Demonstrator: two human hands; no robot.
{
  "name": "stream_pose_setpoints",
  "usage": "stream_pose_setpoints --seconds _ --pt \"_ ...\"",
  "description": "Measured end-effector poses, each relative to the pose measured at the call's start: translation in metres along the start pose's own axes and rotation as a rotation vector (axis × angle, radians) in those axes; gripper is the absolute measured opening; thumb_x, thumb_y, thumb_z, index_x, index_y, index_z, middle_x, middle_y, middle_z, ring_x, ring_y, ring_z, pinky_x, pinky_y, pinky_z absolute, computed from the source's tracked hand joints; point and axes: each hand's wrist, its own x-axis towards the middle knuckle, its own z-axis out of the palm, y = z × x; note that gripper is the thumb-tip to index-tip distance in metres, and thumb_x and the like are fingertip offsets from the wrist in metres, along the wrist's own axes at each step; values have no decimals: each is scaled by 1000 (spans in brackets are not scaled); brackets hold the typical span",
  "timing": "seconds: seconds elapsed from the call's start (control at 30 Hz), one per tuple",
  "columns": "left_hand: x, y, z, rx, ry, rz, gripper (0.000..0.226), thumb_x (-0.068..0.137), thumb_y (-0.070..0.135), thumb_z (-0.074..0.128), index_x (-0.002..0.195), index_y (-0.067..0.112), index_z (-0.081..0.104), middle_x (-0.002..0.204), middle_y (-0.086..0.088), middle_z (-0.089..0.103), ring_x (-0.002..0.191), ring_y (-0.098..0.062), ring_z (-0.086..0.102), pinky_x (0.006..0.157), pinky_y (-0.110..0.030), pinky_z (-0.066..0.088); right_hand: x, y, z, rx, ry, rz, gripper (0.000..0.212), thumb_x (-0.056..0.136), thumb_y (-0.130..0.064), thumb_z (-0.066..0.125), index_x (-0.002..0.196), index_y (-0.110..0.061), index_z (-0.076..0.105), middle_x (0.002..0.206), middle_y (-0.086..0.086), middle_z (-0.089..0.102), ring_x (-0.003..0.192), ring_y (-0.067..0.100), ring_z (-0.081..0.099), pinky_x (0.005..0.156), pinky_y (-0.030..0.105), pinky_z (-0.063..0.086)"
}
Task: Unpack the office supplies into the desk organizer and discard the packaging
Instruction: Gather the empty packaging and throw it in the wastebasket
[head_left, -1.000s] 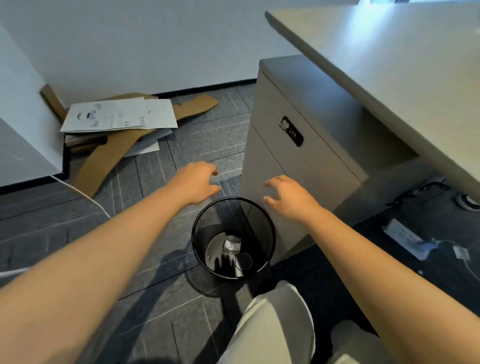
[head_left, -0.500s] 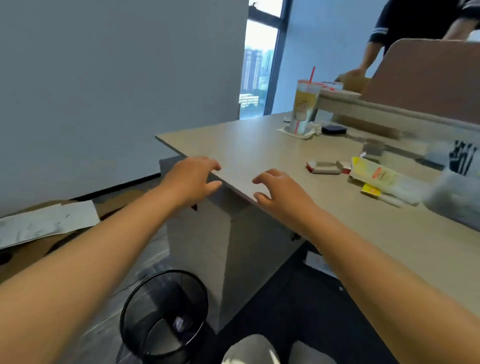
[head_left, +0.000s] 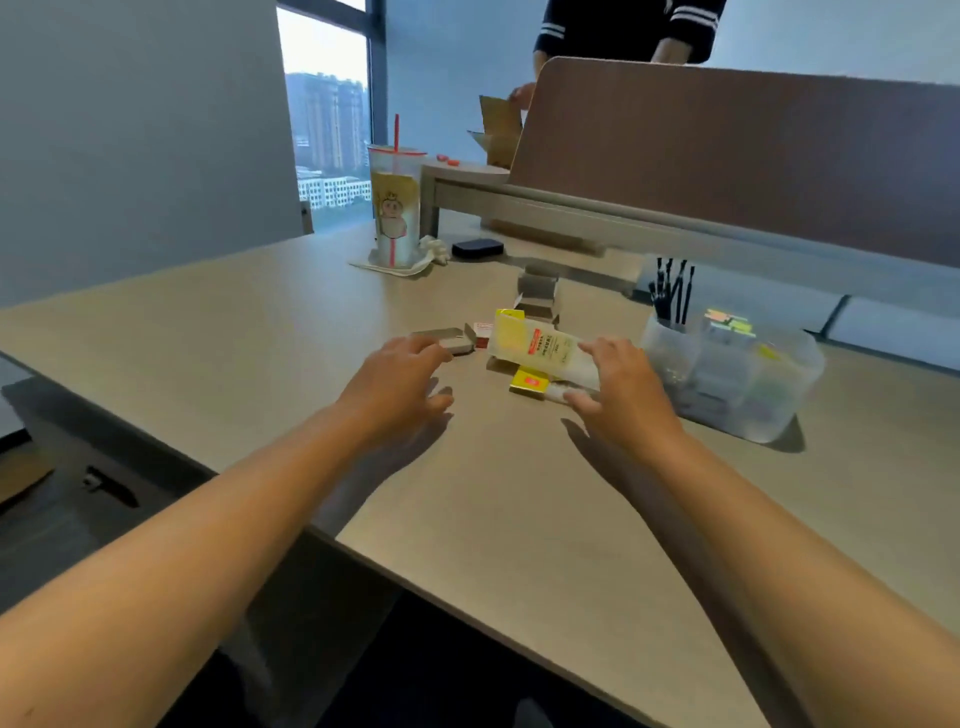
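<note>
Pale wood-grain laminate covers the desk (head_left: 234, 353) we lean over, both our bare forearms stretched out across it. Far to the left, behind the desk, a tall clear plastic cup with a red straw and a cartoon label (head_left: 395, 208) stands on a white napkin, with a small flat black case (head_left: 477, 248) just to its right. Our left hand (head_left: 397, 382) hovers low over the desk, fingers loosely spread and bent, holding nothing; its fingertips are just short of a small open grey cardboard box (head_left: 449, 339) that lies flat with a red-and-white box (head_left: 483, 332) beside it. Between our hands lies a clear plastic packet with a yellow header and red label (head_left: 540, 345), resting over a small yellow-and-red card pack (head_left: 531, 383). Our right hand (head_left: 621, 392) reaches onto the near end of that packet, thumb at its lower edge and fingers over its top; whether the grasp has closed we cannot tell. Just right of this hand stands the translucent plastic desk organizer (head_left: 737, 384), its compartments partly filled, with black pens (head_left: 672, 296) upright in the back left section. Behind it rises a brown desk partition (head_left: 727, 156), where another person's dark striped sleeves (head_left: 628, 26) show.
</note>
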Motion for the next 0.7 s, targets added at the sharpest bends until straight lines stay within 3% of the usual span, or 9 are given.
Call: stream_pose_setpoints --seconds 0.13,0.23,0.3,0.43,0.57,0.7 --pt "38 -10 11 2 -7 -88 67 80 36 62 138 21 32 152 -11 21 139 -29 21 112 -42 24 32 11 11 -59 7 -25 64 83 -31 59 136 -10 29 141 11 34 127 26 32 106 36 28" --pt "59 -20 19 20 -48 -174 79 77 45 61 141 21 23 153 -12 17 139 -31 19 112 -44 24 47 16 18 -21 -43 17 59 83 -33 59 131 -11 34 131 10 46 117 25 43 96 37 39" --pt "68 -25 24 1 -77 -217 80 77 49 59 141 18 22 150 -13 26 135 -33 29 108 -46 30 52 18 21 -20 -62 22 52 82 -35 59 125 -11 40 124 10 52 110 24 48 90 38 47" --pt "74 -28 30 12 -28 -238 73 78 49 58 135 11 32 132 -15 49 117 -33 46 95 -43 40 55 19 24 -48 -89 6 52 80 -39 61 120 -11 44 121 10 56 108 24 51 85 38 50" --pt "69 -29 30 -50 -2 -223 58 82 40 59 127 7 43 125 -17 51 113 -31 47 95 -41 41 54 16 24 -65 -76 12 51 80 -40 61 118 -10 45 120 11 56 106 25 52 82 37 51" --pt "56 -28 22 -213 21 -212 42 84 31 58 117 7 52 117 -14 52 95 -20 45 83 -29 38 44 9 13 -45 -7 21 49 83 -41 58 115 -7 43 117 12 56 106 25 55 70 31 50"
